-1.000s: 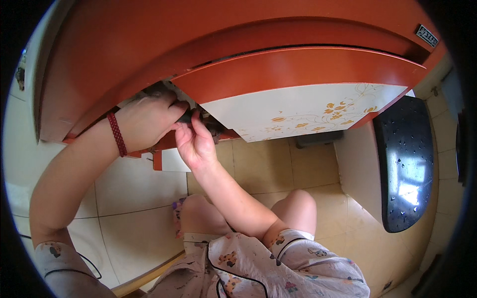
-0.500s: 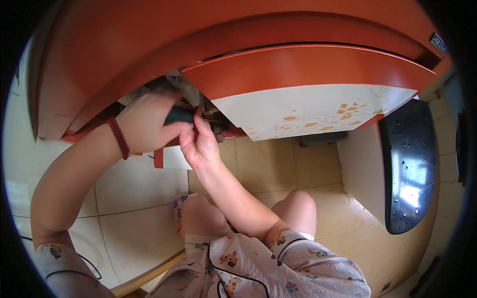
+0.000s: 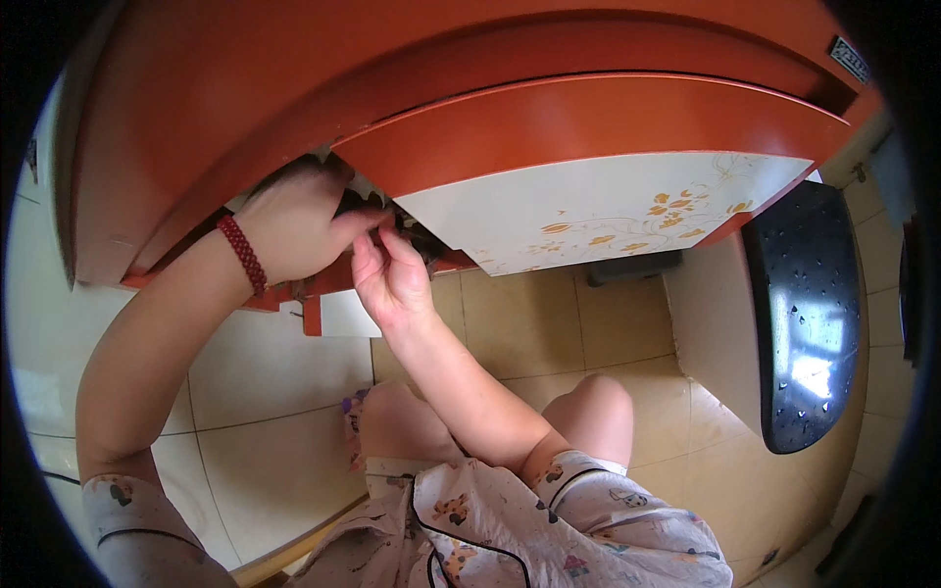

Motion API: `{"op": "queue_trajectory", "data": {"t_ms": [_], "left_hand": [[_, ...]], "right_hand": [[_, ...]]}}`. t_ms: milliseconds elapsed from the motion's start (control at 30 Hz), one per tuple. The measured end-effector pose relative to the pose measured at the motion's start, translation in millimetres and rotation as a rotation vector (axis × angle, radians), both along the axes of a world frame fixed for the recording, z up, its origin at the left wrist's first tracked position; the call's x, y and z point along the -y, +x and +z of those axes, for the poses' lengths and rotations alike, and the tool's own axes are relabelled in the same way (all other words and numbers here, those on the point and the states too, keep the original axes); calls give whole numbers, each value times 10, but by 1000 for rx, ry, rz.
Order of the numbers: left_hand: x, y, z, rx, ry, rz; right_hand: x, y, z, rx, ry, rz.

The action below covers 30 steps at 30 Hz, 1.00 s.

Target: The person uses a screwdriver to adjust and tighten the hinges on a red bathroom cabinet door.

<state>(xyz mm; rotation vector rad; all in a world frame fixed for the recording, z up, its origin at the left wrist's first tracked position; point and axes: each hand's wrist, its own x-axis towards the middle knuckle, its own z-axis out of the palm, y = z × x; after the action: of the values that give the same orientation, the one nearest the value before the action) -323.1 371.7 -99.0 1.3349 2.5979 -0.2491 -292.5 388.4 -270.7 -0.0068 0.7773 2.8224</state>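
My left hand (image 3: pixel 294 223), a dark red braided cord at its wrist, reaches into the gap at the left of the orange cabinet (image 3: pixel 255 78). Its fingers curl away from view and blur, and its thumb points right toward the fingertips of my other hand. What it grips is hidden. My right hand (image 3: pixel 397 286) comes from below, palm up, with thumb and fingers pinched together at the gap's edge, touching or nearly touching the left thumb. Beside both hands hangs a tilted front panel (image 3: pixel 598 211), orange along its top and white with golden flowers. The gap's inside is dark and cluttered.
A small white panel with an orange edge (image 3: pixel 338 314) lies below my hands. To the right stands a pale unit with a glossy black, wet-spotted top (image 3: pixel 799 314). My bare knees (image 3: pixel 593 416) are beneath my arms, over the tiled floor (image 3: pixel 524 333).
My left hand has turned and sits deeper over the gap; the dark green cylindrical handle seen in it before is now out of sight. The view has shifted slightly.
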Motion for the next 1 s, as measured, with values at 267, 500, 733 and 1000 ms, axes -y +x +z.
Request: {"op": "queue_trajectory", "data": {"t_ms": [267,500,733,1000], "left_hand": [[140,-58,-99,-169,232,-408],[-110,56,77,78,11,-66],[63,-109,30,-23,-53,-450],[65,20,-267,-421,3,-458]], "right_hand": [[1,57,49,-126,-149,3],[-36,5,-25,-16,-6,-4],[45,31,-7,-60,-32,14],[-1,155,130,-253,-79,-4]]}}
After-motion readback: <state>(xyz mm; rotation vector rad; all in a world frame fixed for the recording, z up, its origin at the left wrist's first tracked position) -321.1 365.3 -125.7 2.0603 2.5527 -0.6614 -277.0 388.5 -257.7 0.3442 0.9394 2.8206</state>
